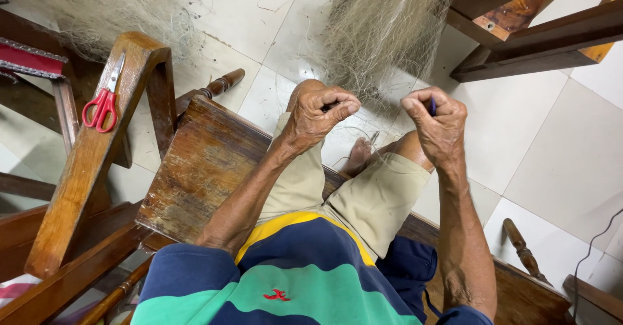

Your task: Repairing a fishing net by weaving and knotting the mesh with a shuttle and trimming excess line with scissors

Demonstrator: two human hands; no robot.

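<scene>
I sit on a worn wooden bench with my knees drawn up. A pale fishing net of thin line hangs in front of me down to the tiled floor. My left hand is closed, pinching strands of the net between thumb and fingers. A little to its right, my right hand is closed around a small dark blue tool, of which only the tip shows. Thin lines run from the net toward both hands and over my bare foot.
Red-handled scissors lie on the wooden armrest at my left. More net is heaped at the upper left. Dark wooden furniture stands at the upper right. A turned wooden leg lies on the white tiles.
</scene>
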